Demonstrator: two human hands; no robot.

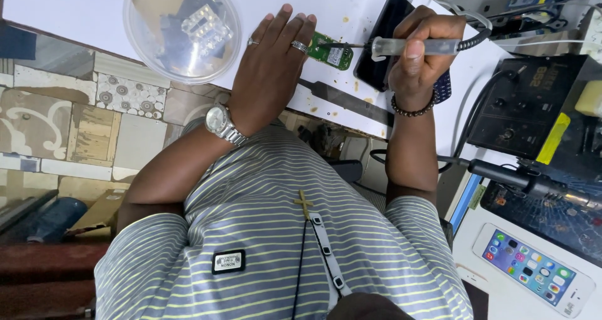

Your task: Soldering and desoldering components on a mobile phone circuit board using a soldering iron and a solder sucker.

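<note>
My left hand [271, 69] lies flat on the white table [75, 6], with rings on two fingers and a silver watch on the wrist. Its fingertips press on the edge of a small green circuit board [332, 51]. My right hand [419, 50] is closed around a soldering iron [414, 46] with a translucent handle and a coiled black cord. The thin tip points left and meets the green board. A dark phone [382, 37] lies face up under my right hand.
A round clear plastic tub [182, 28] with small parts stands at the table's left end. A long dark flat tool [351, 100] lies near the edge. To the right are a black soldering station [520, 106], a hot-air handle [533, 183] and a white smartphone [533, 268] with a lit screen.
</note>
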